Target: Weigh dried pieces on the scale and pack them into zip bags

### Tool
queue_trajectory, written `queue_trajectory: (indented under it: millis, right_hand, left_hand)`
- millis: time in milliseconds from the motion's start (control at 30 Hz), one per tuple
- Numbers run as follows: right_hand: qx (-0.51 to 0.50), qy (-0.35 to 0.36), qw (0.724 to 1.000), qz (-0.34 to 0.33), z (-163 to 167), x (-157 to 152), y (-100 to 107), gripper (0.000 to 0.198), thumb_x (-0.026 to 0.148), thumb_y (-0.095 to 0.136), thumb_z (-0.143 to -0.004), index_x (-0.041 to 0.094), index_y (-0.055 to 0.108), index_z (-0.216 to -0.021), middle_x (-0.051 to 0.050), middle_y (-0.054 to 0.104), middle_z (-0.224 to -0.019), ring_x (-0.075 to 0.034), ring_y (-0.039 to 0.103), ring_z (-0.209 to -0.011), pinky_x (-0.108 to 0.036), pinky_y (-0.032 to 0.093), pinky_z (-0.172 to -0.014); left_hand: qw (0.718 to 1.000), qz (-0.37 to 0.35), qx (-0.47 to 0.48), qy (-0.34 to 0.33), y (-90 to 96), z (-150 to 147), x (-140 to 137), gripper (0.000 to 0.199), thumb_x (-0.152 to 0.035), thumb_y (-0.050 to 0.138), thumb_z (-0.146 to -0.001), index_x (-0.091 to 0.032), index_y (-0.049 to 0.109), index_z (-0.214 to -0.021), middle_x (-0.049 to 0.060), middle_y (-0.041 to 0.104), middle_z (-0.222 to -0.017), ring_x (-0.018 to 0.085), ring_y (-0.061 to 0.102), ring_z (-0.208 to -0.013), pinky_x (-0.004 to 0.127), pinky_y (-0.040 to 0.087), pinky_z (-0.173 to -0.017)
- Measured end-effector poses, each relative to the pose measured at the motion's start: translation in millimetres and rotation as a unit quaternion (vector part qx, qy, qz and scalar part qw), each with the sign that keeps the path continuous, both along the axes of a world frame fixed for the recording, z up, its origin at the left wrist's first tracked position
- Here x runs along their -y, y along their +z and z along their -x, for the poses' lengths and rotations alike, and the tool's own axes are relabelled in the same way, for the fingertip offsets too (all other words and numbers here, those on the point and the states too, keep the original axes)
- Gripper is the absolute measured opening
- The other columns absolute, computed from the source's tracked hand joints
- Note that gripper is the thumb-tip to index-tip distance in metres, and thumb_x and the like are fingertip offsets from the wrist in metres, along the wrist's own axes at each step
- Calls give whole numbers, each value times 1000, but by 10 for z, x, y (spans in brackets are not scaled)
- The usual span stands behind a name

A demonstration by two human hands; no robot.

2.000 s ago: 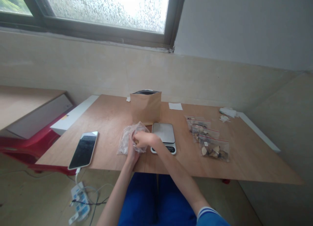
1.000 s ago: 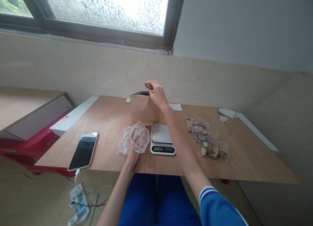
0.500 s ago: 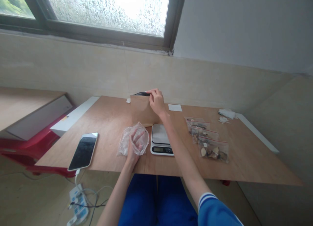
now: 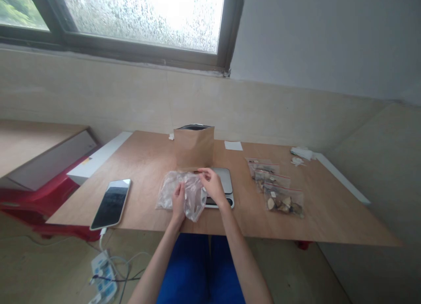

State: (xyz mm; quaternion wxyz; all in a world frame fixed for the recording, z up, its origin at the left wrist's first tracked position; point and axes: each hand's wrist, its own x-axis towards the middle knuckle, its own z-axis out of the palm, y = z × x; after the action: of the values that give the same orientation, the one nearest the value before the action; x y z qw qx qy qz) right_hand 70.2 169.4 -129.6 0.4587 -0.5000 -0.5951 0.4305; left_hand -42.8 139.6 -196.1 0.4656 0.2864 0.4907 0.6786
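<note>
The left hand (image 4: 178, 201) is almost closed, its thumb and fingers pinching a thin clear plastic bag (image 4: 194, 203). The right hand (image 4: 213, 185) is half curled, with its fingertips nearly together on the upper edge of the same bag. The bag is between the two hands, with its lower end near the front edge of the table. To handle this film well, I think a light pinch on one layer only is best, with the left hand quiet as the anchor. More crumpled clear film (image 4: 167, 192) lies just beside the left hand; whether it belongs to this bag, I cannot tell.

Under the right hand is a white kitchen scale with a silver plate (image 4: 225, 177), so a low wrist could press it. Just behind stands an upright brown paper pouch (image 4: 194, 148), its mouth open. On the left, wood surface stretches as far as the black-screened phone (image 4: 111, 204); on the right, as far as the red-edged zip bags (image 4: 283, 203).
</note>
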Motion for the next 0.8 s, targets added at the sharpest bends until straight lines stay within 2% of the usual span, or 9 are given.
queue_trajectory:
  millis: [67,200,300,367,467,533,633,733,800]
  right_hand:
    - [-68,4,998,5,-117,-18,-11,22,27,51,-78,17,58,-96,-6,69,-84,-16,64,-74,-29,50,-69]
    - [-147,-22,989,-12,-316,26,36,31,36,58,-74,17,55,-99,-9,69,-89,-18,65,-74,-31,51,-69]
    - [-169,-42,985,-9,-393,158,42,42,44,58,-75,18,50,-107,-11,65,-103,-18,64,-83,-30,51,-71]
    - [-155,-37,987,34,-417,274,10,50,48,56,-76,20,44,-115,-11,61,-110,-18,62,-87,-28,51,-69]
    - [-101,66,983,141,-428,440,-62,52,49,58,-76,20,42,-116,-8,63,-98,-16,62,-77,-27,50,-62]
    - [-68,153,971,173,-419,525,-98,44,44,62,-74,19,48,-108,-4,65,-82,-15,62,-70,-27,48,-63]
    - [-62,214,961,162,-392,601,-107,32,37,62,-75,17,52,-99,0,64,-71,-15,63,-67,-28,47,-68]
    - [-63,229,960,148,-427,631,-71,30,37,59,-77,17,53,-99,0,64,-70,-15,63,-67,-31,47,-73]
    - [-50,215,966,137,-552,627,-49,31,37,59,-77,18,54,-100,-1,65,-71,-16,64,-73,-33,47,-78]
  left_hand:
    - [999,-14,-33,17,40,-15,28,33,-44,66,-67,-16,66,-84,1,65,-77,13,57,-70,23,43,-67]
    - [995,-38,-95,20,162,-83,92,28,-40,65,-70,-18,65,-86,0,64,-77,12,55,-70,23,41,-66]
    - [986,-57,-153,19,274,-137,130,27,-41,59,-75,-18,64,-88,1,64,-79,13,55,-70,23,41,-65]
    - [981,-58,-180,35,342,-151,144,27,-41,57,-77,-18,63,-89,1,63,-78,13,55,-71,23,41,-65]
    - [975,-41,-206,71,414,-131,153,28,-42,54,-79,-18,61,-91,0,60,-75,13,55,-69,24,41,-63]
    - [970,-33,-225,89,441,-97,156,29,-43,52,-79,-18,61,-91,0,59,-72,13,54,-66,24,41,-62]
    - [958,-35,-271,88,470,-31,163,29,-43,52,-79,-17,60,-90,-1,57,-66,14,54,-63,25,41,-60]
    - [945,-44,-315,72,495,64,152,30,-44,50,-80,-18,59,-91,-1,57,-65,14,55,-62,25,41,-60]
    - [941,-34,-327,85,498,165,117,31,-45,49,-80,-18,59,-91,0,58,-67,15,57,-65,26,42,-63]
